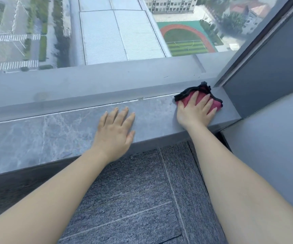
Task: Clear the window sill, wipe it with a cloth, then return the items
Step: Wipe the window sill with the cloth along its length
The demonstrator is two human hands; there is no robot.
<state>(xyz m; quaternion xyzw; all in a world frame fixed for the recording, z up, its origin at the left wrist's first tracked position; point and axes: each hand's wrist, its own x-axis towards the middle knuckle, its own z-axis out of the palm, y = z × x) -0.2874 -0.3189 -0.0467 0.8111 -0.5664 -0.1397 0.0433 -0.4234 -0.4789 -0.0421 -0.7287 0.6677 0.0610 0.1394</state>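
Observation:
A grey marble window sill [36, 138] runs from the left edge to the right corner. My right hand [195, 111] presses flat on a red cloth with black trim [214, 103] at the sill's far right end, next to the window frame corner. My left hand [116, 131] rests palm down on the bare sill near the middle, fingers spread, holding nothing. No other items stand on the visible part of the sill.
A large glass pane [107, 32] rises behind the sill. A dark grey window frame and wall [268, 71] close off the right side. Grey carpet tiles [133, 199] cover the floor below the sill.

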